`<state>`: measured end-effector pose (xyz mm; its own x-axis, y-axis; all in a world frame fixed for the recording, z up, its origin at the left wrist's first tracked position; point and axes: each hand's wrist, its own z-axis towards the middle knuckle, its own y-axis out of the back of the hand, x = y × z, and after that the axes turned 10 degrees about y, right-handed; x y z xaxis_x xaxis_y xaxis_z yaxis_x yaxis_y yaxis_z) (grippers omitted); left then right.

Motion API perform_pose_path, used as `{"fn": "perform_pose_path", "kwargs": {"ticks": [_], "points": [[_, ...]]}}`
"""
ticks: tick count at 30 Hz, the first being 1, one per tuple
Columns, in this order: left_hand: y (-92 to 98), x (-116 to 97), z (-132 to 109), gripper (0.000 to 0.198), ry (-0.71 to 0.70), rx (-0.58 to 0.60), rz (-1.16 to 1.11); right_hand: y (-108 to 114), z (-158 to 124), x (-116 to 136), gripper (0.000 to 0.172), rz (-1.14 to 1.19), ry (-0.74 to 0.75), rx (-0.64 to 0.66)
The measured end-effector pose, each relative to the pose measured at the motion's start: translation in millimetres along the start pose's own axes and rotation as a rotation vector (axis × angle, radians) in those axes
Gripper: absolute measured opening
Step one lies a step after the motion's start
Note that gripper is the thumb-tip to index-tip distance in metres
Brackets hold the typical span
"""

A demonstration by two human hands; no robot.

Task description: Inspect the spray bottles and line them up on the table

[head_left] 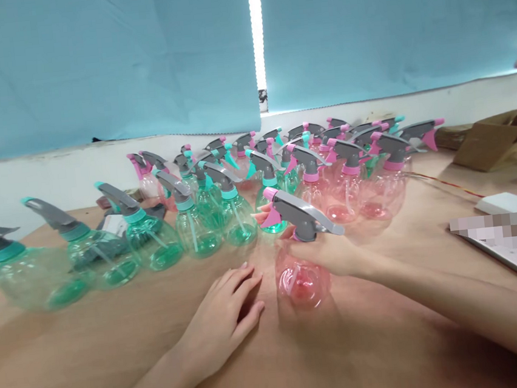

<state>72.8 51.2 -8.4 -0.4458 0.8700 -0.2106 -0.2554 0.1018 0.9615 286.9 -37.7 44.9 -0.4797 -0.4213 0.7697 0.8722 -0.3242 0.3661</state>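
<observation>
My right hand (321,254) is wrapped round the neck of a pink spray bottle (304,281) with a grey and pink trigger head. The bottle is see-through, with its nozzle pointing left; whether its base touches the table cannot be made out. Left of it, my left hand (228,307) lies palm down on the wooden table (132,352), fingers stretched out and holding nothing. Just beyond my hands stand green spray bottles (239,220) in a row reaching to the left. Several pink spray bottles (350,191) stand close together behind the held one.
More spray bottles with grey heads crowd the back of the table. To the right are an open cardboard box (486,141), a white box (508,201), a thin cable (444,183) and a flat printed item (515,248). Blue blinds (113,61) hang behind.
</observation>
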Motion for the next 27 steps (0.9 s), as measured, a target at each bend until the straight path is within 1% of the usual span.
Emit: {"fn": "perform_pose_path", "kwargs": {"ticks": [2, 6, 8, 11, 15, 17, 24, 27], "points": [[0.5, -0.5, 0.2, 0.037, 0.003, 0.007, -0.001, 0.0, 0.1, 1.6, 0.057, 0.018, 0.003, 0.002], [0.9, -0.9, 0.4, 0.037, 0.006, 0.018, 0.003, -0.3, 0.3, 5.9, 0.046, 0.022, 0.013, -0.017], [0.6, -0.6, 0.1, 0.037, 0.005, 0.019, 0.006, -0.4, 0.3, 6.9, 0.043, 0.026, 0.017, -0.029], [-0.4, 0.0, -0.3, 0.037, 0.006, 0.017, 0.002, -0.3, 0.1, 6.0, 0.047, 0.027, 0.019, -0.03], [-0.9, 0.2, -0.4, 0.037, 0.002, 0.014, -0.003, -0.1, -0.4, 3.6, 0.061, 0.028, 0.017, -0.007], [-0.6, 0.3, -0.4, 0.037, 0.003, 0.018, -0.002, -0.3, -0.5, 3.8, 0.065, 0.024, 0.016, -0.003], [0.3, -0.1, -0.7, 0.037, 0.004, 0.003, -0.006, -0.6, -0.3, 6.9, 0.059, -0.006, -0.021, -0.029], [0.0, -0.5, -0.7, 0.037, 0.001, 0.006, -0.008, -0.2, -0.7, 6.3, 0.052, -0.008, -0.013, -0.029]]}}
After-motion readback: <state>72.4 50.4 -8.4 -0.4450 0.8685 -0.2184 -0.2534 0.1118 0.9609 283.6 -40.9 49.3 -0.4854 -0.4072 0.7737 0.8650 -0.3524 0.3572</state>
